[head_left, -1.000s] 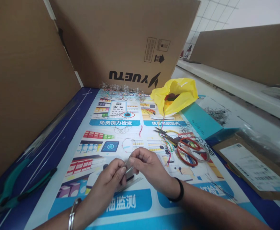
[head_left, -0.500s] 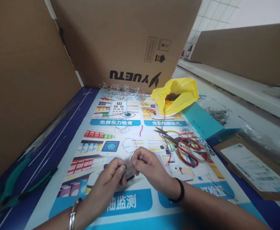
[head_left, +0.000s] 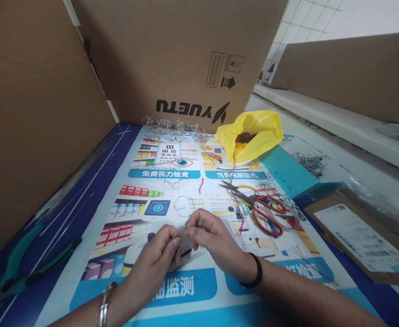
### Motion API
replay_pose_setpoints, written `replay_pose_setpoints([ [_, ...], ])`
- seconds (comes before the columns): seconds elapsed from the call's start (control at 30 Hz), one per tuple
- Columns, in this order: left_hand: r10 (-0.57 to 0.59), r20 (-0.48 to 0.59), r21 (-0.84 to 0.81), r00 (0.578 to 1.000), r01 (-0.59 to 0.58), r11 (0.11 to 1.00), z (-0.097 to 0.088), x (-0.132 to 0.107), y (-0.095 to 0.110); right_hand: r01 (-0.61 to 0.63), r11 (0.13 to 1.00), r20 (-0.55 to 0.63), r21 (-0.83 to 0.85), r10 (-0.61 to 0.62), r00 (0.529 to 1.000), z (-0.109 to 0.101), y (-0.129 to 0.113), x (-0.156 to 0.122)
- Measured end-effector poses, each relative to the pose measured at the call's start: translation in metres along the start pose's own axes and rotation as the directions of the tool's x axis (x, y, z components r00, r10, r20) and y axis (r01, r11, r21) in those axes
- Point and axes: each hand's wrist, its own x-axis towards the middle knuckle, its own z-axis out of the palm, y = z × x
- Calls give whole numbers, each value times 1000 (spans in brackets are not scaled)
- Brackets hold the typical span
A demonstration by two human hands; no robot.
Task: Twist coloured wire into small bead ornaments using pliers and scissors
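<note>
Over the printed sheet, my left hand (head_left: 162, 250) is closed in a pinch, thumb against the curled fingers. Close beside it on the right, my right hand (head_left: 210, 236) also pinches with bent fingers. Thin wire (head_left: 187, 221) shows at their fingertips and seems gripped by both; its exact shape is blurred. Just beyond the hands lies a thin loop of wire (head_left: 185, 206) on the sheet. Scissors (head_left: 257, 202) with red handles rest to the right of my right hand. A short red thread (head_left: 201, 185) lies farther off.
Tangled wire pieces (head_left: 175, 129) lie against the cardboard wall (head_left: 172, 59) at the back. An open yellow bag (head_left: 254, 136) stands at back right, above a teal folder (head_left: 288, 175). Green-handled pliers (head_left: 22, 272) lie at left. A labelled brown package (head_left: 366, 240) is at right.
My left hand's fingertips have shifted very slightly, and the wire strands at the fingertips sit a little differently. The right hand and the surrounding things look unchanged.
</note>
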Motion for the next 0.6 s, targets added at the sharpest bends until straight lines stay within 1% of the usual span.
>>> replay_pose_setpoints([
  [0.2, 17, 14, 7, 1000, -17, 1000, 0, 1, -3, 18, 998, -22, -60, -19, 1000, 0, 2, 1],
  [0.6, 10, 2, -5, 1000, -10, 1000, -1, -1, 2, 0, 994, -44, -112, -5, 999, 0, 2, 2],
])
